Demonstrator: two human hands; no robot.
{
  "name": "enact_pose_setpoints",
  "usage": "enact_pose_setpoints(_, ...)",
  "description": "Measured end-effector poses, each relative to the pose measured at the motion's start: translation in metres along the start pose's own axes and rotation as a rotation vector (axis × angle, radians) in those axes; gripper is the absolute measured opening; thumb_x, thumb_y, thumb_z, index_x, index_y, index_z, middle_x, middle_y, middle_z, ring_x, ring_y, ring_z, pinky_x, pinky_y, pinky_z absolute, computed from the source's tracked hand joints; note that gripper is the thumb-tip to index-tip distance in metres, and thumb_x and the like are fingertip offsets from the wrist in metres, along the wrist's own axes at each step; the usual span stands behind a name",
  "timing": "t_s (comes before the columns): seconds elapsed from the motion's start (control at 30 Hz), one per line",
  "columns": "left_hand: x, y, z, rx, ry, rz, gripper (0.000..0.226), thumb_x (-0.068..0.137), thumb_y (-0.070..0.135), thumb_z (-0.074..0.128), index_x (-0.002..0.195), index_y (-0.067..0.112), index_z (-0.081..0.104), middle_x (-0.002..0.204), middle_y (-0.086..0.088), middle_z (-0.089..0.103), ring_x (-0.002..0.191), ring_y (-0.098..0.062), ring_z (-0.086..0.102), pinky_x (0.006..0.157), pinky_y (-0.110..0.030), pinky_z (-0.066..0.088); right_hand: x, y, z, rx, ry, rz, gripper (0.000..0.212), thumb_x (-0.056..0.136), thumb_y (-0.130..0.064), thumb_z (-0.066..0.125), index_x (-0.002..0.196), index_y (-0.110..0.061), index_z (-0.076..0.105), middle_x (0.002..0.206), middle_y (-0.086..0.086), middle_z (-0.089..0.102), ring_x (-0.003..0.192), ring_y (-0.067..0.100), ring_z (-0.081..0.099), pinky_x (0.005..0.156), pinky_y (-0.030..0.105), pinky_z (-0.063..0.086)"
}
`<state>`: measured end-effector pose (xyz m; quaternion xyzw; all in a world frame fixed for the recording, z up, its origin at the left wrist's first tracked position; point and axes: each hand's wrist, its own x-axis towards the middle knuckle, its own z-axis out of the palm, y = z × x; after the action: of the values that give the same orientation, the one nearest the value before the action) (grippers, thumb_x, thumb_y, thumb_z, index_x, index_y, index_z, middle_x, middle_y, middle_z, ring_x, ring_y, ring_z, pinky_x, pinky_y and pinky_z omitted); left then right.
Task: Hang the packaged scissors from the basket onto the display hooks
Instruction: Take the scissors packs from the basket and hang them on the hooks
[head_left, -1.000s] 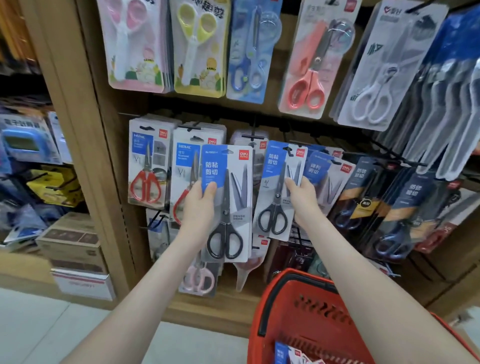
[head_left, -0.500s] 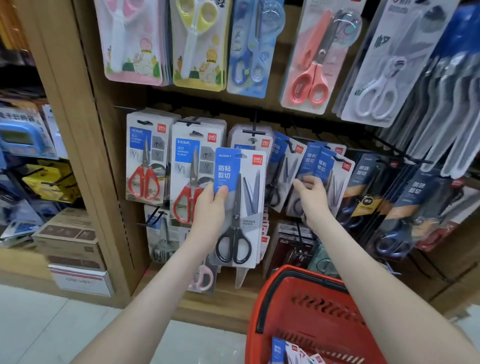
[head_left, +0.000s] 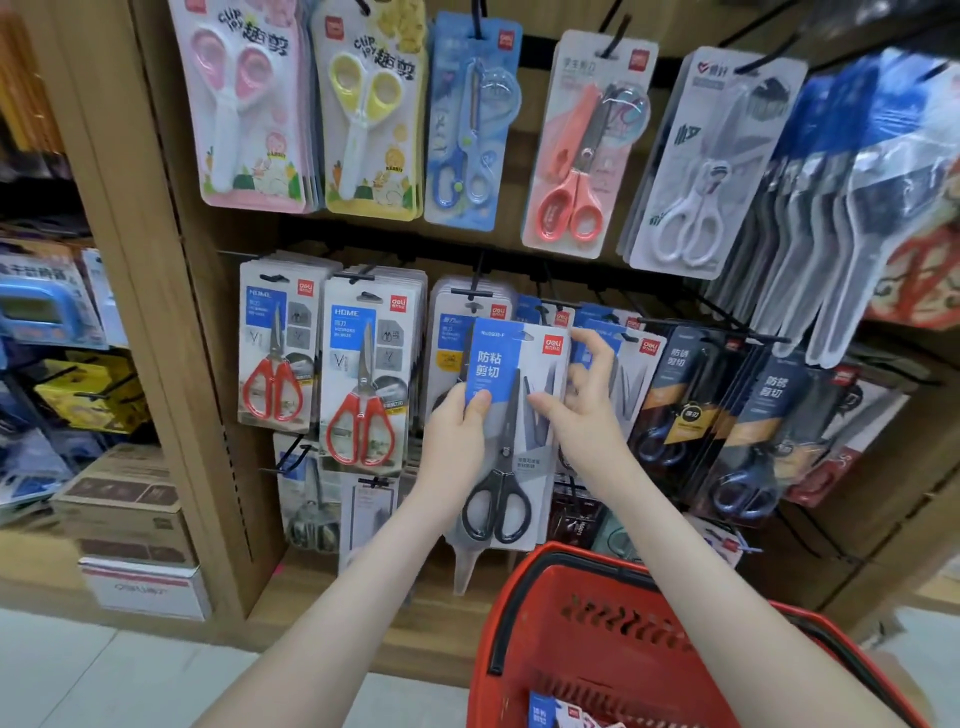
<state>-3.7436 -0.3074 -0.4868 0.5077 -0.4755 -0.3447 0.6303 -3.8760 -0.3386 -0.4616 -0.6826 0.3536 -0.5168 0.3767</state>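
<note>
here the left hand (head_left: 457, 415) clenches the blue-and-white card pack of black scissors (head_left: 514, 441); the right hand (head_left: 582, 395) touches its edge, grip unclear. held tilted, its hang slot (head_left: 527, 336) may miss, and the pack drops.

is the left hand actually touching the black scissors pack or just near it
Touching. The head view shows the left hand gripping the black-handled scissors pack, its thumb pressed flat on the blue label with no gap.

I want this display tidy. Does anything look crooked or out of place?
The dark scissor packs at lower right hang slanted and fanned, unlike the straight red-handled packs at left. The held pack in the left hand tilts too.
</note>
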Motion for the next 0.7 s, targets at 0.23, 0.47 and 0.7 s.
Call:
enact_pose_setpoints(0.23,0.008,0.001,0.004,-0.079,-0.035,-0.021,0.021,0.104,0.022,0.042,0.111,0.018,0.061,0.112,-0.002,0.068,0.107,-0.02,0.063,0.096,-0.04,0.049,0.005,0.004,-0.004,0.153,0.018,0.021,0.07,0.098,0.003,0.045,0.136,-0.054,0.032,0.133,0.008,0.056,0.124,0.02,0.055,0.104,0.037,0.046)
enact_pose_setpoints(0.47,0.012,-0.009,0.001,-0.262,-0.043,-0.125,0.025,0.104,0.023,0.042,0.116,0.017,0.062,0.116,-0.005,0.07,0.112,-0.025,0.064,0.101,-0.053,0.047,0.007,0.017,-0.02,0.393,-0.055,0.294,0.027,0.102,-0.009,0.04,0.117,-0.008,0.062,0.103,0.006,0.073,0.091,0.017,0.07,0.073,0.03,0.059)
enact_pose_setpoints(0.7,0.016,-0.014,-0.011,-0.329,0.005,-0.136,0.028,0.104,0.021,0.04,0.121,0.01,0.059,0.119,-0.009,0.068,0.114,-0.029,0.063,0.102,-0.055,0.045,0.011,0.022,-0.015,0.179,0.139,0.286,0.025,0.102,-0.01,0.041,0.106,-0.01,0.066,0.104,0.013,0.072,0.094,0.028,0.067,0.082,0.044,0.057)
